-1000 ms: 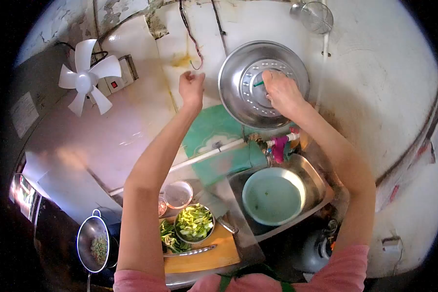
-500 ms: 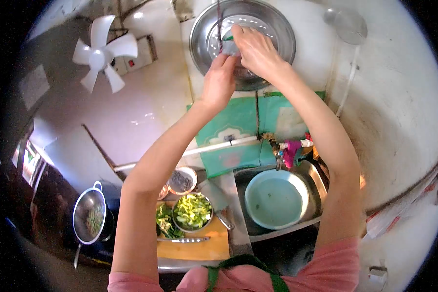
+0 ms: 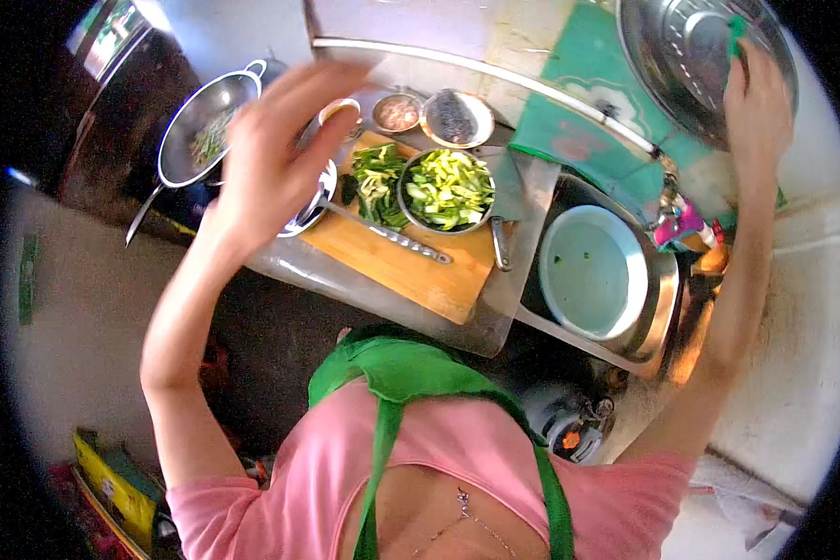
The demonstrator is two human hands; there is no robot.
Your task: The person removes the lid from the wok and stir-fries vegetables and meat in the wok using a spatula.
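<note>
My left hand (image 3: 285, 154) is raised above the left end of the cutting board (image 3: 457, 303), thumb and fingers apart, nothing between them, a little blurred. Up at the right, my right hand (image 3: 761, 103) is at a large metal lid (image 3: 639, 47) against the wall. A small green piece (image 3: 736, 35) shows at its fingertips. On the board stands a bowl of chopped yellow-green vegetable (image 3: 446, 190), beside darker green pieces (image 3: 380, 187). A long-handled utensil (image 3: 392, 235) crosses the board, and a cleaver (image 3: 502, 245) lies at its right.
A wok (image 3: 205, 140) with green bits stands at the left. Small bowls of minced food (image 3: 398, 112) and dark food (image 3: 455, 119) sit behind the board. The sink (image 3: 663, 317) at the right holds a pale blue basin (image 3: 594, 273). A pipe (image 3: 495, 73) runs along the wall.
The view has tilted down and turned. My left hand has left the lid and spread its fingers over the counter's left side. My right hand remains at the lid, with the green piece still showing.
</note>
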